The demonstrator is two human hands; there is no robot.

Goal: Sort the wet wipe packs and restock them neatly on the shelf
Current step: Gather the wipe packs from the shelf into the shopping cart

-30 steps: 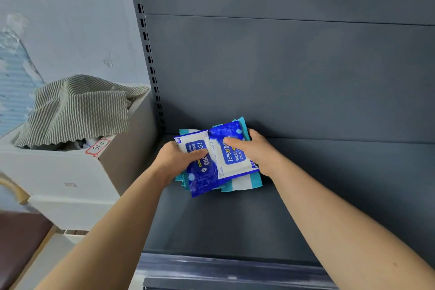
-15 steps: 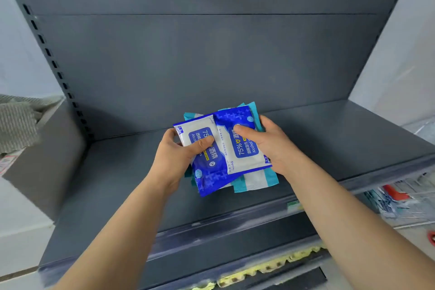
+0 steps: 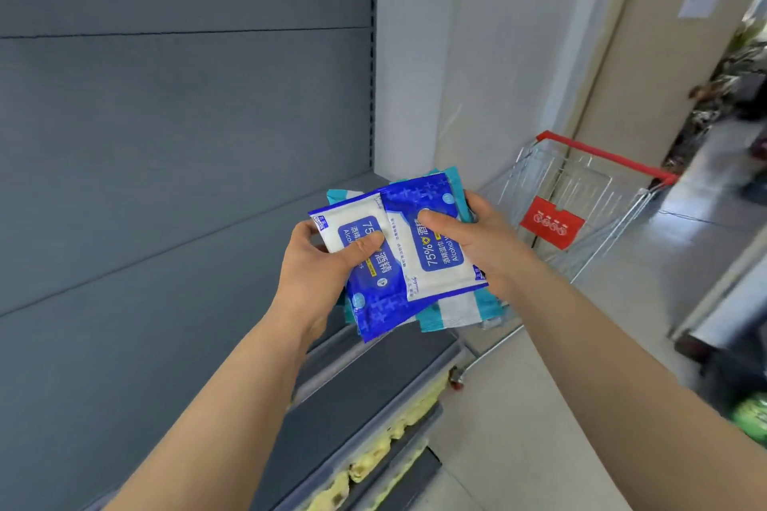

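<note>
As we faced the grey shelf, our left hand curled round the nine o'clock edge of the stack of wet wipe packs, thumb pressed on top. Our right hand gripped the three o'clock edge likewise. The stack hung in the air by the shelf's front edge, with teal packs under the blue ones. A red-handled cart stood at two o'clock.

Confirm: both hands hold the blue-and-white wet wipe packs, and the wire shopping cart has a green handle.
The head view shows the wire shopping cart has a red handle, not green. The left hand and right hand do hold the blue-and-white wet wipe packs.
</note>
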